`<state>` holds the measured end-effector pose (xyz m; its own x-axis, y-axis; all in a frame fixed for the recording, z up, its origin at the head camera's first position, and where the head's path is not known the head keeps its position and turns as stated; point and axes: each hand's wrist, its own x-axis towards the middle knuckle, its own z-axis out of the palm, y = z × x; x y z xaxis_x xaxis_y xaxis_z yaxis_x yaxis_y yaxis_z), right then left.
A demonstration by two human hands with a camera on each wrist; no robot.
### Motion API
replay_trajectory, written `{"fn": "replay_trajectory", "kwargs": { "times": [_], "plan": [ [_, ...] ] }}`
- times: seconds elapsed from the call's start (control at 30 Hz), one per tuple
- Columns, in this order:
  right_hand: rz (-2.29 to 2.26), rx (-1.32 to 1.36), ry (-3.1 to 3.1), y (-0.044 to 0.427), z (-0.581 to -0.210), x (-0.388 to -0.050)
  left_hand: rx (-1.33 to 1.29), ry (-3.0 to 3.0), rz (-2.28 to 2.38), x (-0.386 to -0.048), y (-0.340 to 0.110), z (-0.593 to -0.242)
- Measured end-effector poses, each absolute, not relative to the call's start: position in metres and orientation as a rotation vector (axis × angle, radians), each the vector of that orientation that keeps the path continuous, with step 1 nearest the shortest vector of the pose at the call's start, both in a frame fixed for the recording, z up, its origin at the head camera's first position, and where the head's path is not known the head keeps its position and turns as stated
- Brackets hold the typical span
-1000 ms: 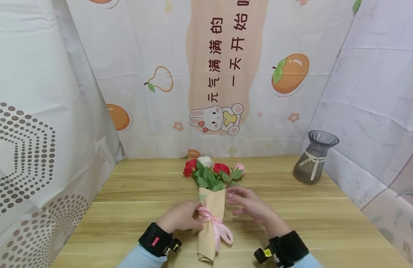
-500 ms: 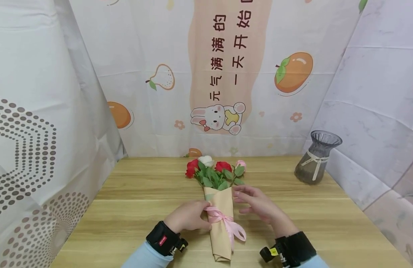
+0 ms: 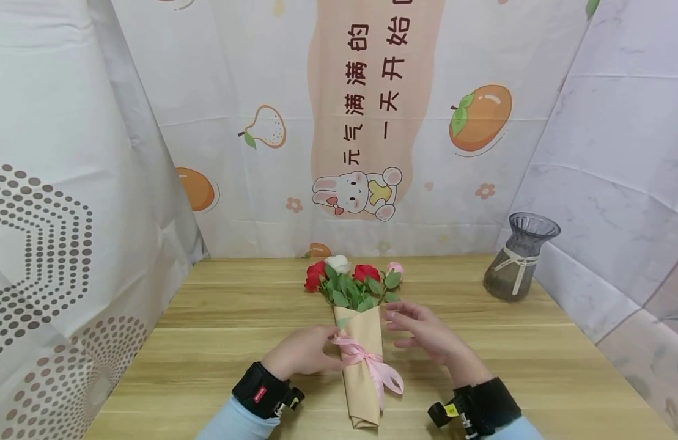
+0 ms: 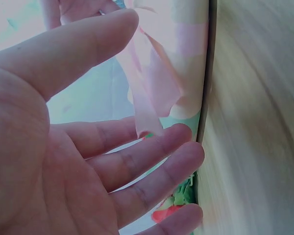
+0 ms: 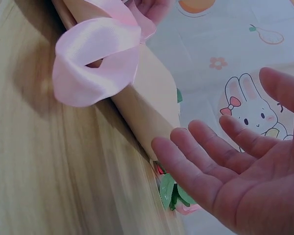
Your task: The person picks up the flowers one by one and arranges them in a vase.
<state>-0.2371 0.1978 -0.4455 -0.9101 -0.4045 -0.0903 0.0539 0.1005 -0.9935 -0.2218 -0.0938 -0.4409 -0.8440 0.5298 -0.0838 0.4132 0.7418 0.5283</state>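
Observation:
A bouquet wrapped in tan paper (image 3: 362, 391) lies on the table, its red, white and pink roses (image 3: 366, 273) and green leaves pointing away from me. A pink ribbon (image 3: 356, 351) is tied in a bow round the paper. At the left edge of the wrap is my left hand (image 3: 302, 351), thumb and fingers apart. In the left wrist view its fingers extend beside a ribbon loop (image 4: 157, 81); whether they touch it I cannot tell. My right hand (image 3: 427, 330) hovers just right of the wrap's upper part, fingers loosely extended and holding nothing.
A grey glass vase (image 3: 517, 260) with a pale bow stands at the table's back right. The wooden table (image 3: 217, 305) ends at a printed cloth backdrop (image 3: 250, 183). Cloth side walls (image 3: 608, 183) rise left and right.
The bouquet's lower end has swung to the right, with my left hand following. Since then the left hand has drawn slightly back left. The right hand stays beside the wrap.

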Motion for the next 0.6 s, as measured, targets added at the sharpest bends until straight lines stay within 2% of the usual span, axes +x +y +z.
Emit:
{"fn": "replay_trajectory", "kwargs": {
  "times": [0.6],
  "plan": [
    [-1.721, -0.369, 2.062, 0.1895, -0.4535, -0.2348, 0.716, 2.708, 0.763, -0.2223, -0.1014, -0.4364]
  ]
}}
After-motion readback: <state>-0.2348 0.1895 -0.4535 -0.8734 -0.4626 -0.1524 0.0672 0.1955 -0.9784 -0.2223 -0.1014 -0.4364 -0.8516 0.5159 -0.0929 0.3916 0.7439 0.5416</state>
